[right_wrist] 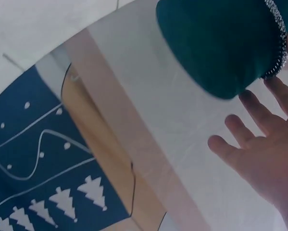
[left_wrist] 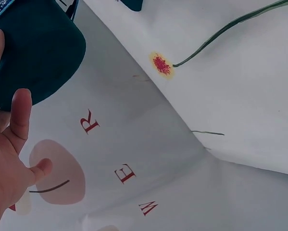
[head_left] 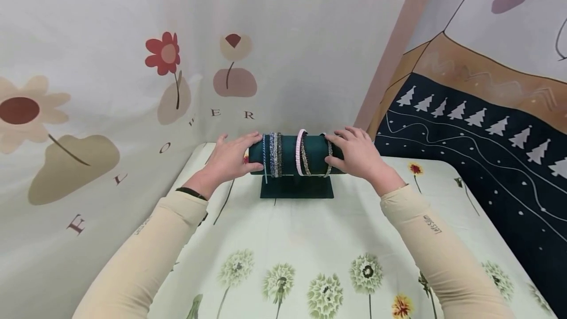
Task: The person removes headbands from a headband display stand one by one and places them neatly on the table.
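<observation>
A dark green velvet bracelet stand, a horizontal roll on a flat base, stands on the table. Several blue, silver and grey beaded bracelets circle its left half. A pale pink bracelet and a thin beaded one circle the right half. My left hand grips the roll's left end, thumb in front and fingers over the top. At the right end, my right hand grips the roll, its thumb and index finger touching a silver beaded bracelet. Other fingers extend past the roll.
A white tablecloth printed with flowers covers the table. Behind and to the left hangs a pale curtain with flower prints and letters. On the right hangs a dark blue cloth with white trees.
</observation>
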### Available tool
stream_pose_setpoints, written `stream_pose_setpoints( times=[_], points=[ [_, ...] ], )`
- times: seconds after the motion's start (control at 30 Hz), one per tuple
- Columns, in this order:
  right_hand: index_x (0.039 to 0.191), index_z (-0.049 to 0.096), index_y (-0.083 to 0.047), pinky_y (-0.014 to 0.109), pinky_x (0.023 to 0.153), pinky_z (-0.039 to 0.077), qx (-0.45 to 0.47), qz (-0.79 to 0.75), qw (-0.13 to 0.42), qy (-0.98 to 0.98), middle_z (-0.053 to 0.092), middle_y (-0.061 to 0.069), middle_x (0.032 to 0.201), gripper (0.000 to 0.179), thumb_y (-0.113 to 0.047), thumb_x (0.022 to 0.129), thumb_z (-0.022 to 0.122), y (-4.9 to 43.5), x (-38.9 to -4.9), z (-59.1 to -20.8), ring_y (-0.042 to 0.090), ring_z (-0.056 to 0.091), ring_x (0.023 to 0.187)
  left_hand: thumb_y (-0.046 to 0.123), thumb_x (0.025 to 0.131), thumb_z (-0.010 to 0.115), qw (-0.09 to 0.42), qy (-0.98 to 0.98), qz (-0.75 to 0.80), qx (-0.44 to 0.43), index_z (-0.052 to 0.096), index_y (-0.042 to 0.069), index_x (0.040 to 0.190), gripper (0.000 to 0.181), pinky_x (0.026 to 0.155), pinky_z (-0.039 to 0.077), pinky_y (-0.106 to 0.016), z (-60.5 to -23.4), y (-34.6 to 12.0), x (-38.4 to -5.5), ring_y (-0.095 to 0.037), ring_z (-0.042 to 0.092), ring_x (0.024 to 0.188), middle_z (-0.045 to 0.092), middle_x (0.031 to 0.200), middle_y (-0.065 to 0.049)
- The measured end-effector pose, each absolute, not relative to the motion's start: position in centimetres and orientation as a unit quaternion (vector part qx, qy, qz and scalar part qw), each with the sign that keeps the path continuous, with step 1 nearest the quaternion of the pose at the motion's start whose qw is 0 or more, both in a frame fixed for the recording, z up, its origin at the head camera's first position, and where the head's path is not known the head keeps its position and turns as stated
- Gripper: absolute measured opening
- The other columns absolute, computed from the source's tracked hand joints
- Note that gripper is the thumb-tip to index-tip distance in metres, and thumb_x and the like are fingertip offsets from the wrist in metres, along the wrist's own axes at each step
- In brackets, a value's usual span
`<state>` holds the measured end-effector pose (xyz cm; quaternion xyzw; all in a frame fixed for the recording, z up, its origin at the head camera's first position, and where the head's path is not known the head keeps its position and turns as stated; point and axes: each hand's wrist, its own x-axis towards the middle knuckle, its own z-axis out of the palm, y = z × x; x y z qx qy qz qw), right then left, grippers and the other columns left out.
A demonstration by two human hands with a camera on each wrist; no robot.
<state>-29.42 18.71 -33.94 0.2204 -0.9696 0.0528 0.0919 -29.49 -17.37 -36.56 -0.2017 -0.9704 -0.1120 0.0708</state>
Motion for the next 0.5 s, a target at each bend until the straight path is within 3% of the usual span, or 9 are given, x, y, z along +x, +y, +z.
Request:
stream_pose_setpoints(
  times=[0.17,0.5],
  points=[
    [0.162,0.049,-0.019,0.071,0.128,0.028,0.219,0.067,0.062,-0.972,0.049,0.021,0.164,0.071,-0.046,0.1,0.074,19.5,-29.8,-33.6,0.048,0.033,0.155,0.053,0.092,0.082,0.072,-0.972,-0.109,-0.197,0.04,0.02,0.167,0.092,0.131,0.012,-0.072,-36.6,-17.5,-29.6,-0.03,0.049,0.154,0.038,0.175,-0.003],
    [0.167,0.038,-0.023,0.074,0.128,0.024,0.219,0.069,0.035,-0.973,0.043,0.02,0.167,0.102,-0.052,0.084,0.09,19.8,-30.7,-34.3,0.051,0.028,0.157,0.053,0.092,0.082,0.073,-0.971,-0.106,-0.2,0.039,0.02,0.167,0.092,0.131,0.013,-0.073,-36.8,-17.4,-29.6,-0.032,0.047,0.155,0.037,0.175,-0.004]
  ],
)
